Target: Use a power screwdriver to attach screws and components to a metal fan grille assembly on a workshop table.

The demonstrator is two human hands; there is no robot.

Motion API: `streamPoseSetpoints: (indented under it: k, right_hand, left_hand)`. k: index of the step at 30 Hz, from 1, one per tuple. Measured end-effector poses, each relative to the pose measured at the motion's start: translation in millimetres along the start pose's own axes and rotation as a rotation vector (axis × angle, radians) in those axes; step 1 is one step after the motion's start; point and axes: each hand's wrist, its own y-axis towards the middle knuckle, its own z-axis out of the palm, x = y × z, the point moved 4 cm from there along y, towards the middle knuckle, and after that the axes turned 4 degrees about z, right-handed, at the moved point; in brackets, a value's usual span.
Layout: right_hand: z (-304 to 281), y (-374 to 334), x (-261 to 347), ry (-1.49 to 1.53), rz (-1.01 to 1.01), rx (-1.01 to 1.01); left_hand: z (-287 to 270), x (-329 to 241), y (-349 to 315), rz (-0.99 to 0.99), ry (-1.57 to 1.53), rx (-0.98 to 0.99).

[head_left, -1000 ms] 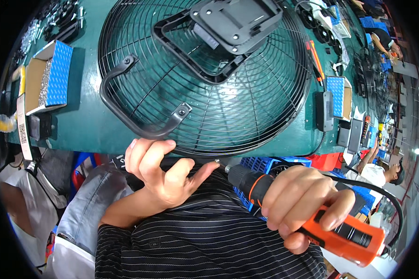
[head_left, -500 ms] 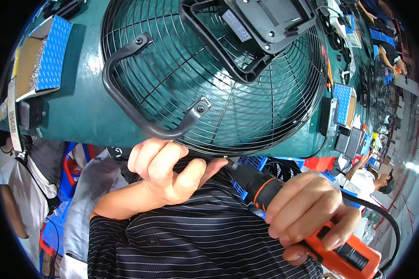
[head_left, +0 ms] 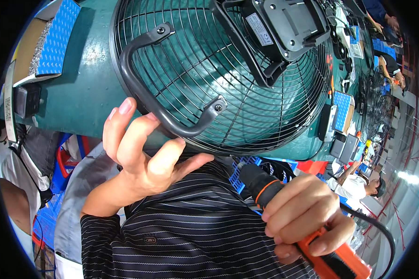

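Note:
A round black wire fan guard (head_left: 205,76) lies on the green table. A bent black carry handle (head_left: 142,93) is fixed to its near left side, with a screw at each end. Over the far part of the guard sits a black plastic housing (head_left: 288,28) with a stand frame. My left hand (head_left: 144,153) has its fingers spread at the handle's near bend; whether the fingertips touch it I cannot tell. My right hand (head_left: 307,211) grips an orange and black power screwdriver (head_left: 260,183), its tip pointing at the guard's near rim. A cable trails from the tool.
An open blue box (head_left: 58,42) of small metal parts stands at the left, with a small black block (head_left: 27,100) beside it. On the right are another blue box (head_left: 343,111) and a black adapter-like block (head_left: 328,123). A person (head_left: 358,183) sits at the far right.
My left hand has moved left and up to the handle, and its curled fingers have spread. The right hand and screwdriver have barely shifted. The fan guard appears slightly further right.

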Motion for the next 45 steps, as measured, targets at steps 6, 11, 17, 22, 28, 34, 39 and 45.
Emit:
streamPoseSetpoints:
  k: [6, 11, 17, 22, 28, 34, 39, 45]
  right_hand:
    - [-4, 8, -5, 0.137, 0.051, 0.044]
    - [-4, 14, -12, 0.325, 0.041, 0.187]
    - [-7, 21, -16, 0.436, -0.017, 0.318]
    - [-6, 25, -21, 0.468, -0.046, 0.345]
    - [-4, 24, -26, 0.547, -0.129, 0.299]
    - [-11, 18, -26, 0.603, -0.198, 0.325]
    - [-10, 22, -29, 0.661, -0.181, 0.434]
    - [-4, 39, -25, 0.578, -0.028, 0.522]
  left_hand:
    - [-8, 12, 8, 0.064, -0.013, -0.018]
    - [-10, 32, 30, 0.149, -0.079, 0.117]
    - [-8, 27, 41, 0.198, -0.128, 0.145]
    - [-8, 25, 39, 0.184, -0.139, 0.127]
    - [-7, 26, 38, 0.172, -0.145, 0.126]
    - [-7, 26, 39, 0.174, -0.137, 0.134]
    - [-7, 25, 40, 0.19, -0.132, 0.127]
    - [-7, 25, 40, 0.179, -0.145, 0.115]
